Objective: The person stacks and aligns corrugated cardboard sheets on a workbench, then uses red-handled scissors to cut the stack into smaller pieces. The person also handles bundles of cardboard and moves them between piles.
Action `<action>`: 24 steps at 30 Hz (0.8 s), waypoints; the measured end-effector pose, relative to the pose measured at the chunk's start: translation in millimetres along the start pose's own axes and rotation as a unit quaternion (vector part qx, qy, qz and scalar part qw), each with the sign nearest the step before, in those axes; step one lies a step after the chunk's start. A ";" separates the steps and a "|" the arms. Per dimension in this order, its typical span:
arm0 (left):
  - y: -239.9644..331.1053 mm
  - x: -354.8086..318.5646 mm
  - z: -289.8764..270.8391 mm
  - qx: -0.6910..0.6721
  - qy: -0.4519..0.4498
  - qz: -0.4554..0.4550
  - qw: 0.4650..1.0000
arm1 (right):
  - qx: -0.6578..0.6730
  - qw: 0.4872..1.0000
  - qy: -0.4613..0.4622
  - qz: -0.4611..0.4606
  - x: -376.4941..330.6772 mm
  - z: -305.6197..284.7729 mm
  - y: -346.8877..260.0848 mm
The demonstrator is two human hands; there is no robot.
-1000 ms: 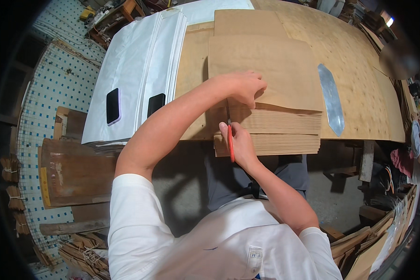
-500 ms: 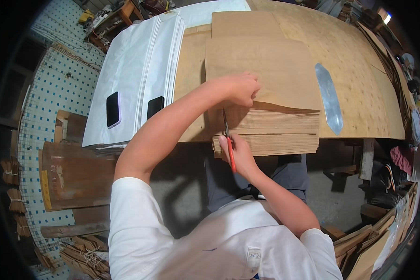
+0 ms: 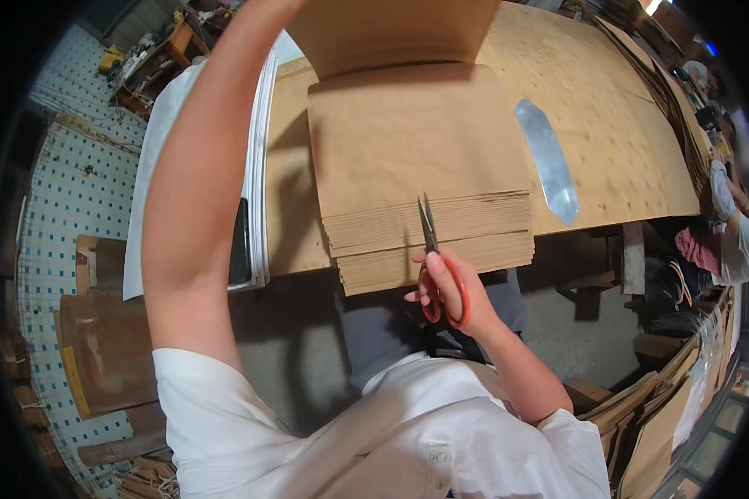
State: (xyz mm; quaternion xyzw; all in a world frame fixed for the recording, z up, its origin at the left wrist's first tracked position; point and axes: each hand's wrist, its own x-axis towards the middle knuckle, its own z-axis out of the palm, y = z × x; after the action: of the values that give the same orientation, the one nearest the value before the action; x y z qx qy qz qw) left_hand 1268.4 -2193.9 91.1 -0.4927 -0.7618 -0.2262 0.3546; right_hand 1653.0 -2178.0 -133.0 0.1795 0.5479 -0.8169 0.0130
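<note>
My right hand [image 3: 451,287] is closed round red-handled scissors [image 3: 429,229], whose narrow blades point away from me, slightly parted, over the near part of a stack of brown kraft paper [image 3: 416,133]. The stack's near edges are fanned out in several stepped layers along the table's front edge. At the far end of the stack, a brown paper piece [image 3: 391,33] stands raised, running out of the top of the picture. My left arm stretches up toward that piece; the left hand lies beyond the upper edge, so its fingers are hidden.
White sheets [image 3: 262,166] lie stacked on the left, with a black phone [image 3: 240,245] partly behind my left arm. A pointed metal plate [image 3: 548,162] rests on the wooden table [image 3: 607,125] right of the stack. Flattened cardboard [image 3: 666,399] leans at the lower right.
My left hand has moved up and away, out of view, as a brown paper piece rises off the stack. The scissors have shifted right and away from the paper's left side.
</note>
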 end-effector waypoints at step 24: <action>111.8 -256.6 45.5 -0.221 -0.313 -0.050 0.922 | 0.254 0.964 -0.038 0.065 47.3 -27.8 -6.4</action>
State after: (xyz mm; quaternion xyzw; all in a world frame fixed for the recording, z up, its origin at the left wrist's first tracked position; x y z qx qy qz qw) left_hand 1423.3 -2267.8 -134.7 -0.5653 -0.7883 -0.2409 -0.0318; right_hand 1615.1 -2142.1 -151.2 0.1813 0.3090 -0.9327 0.0408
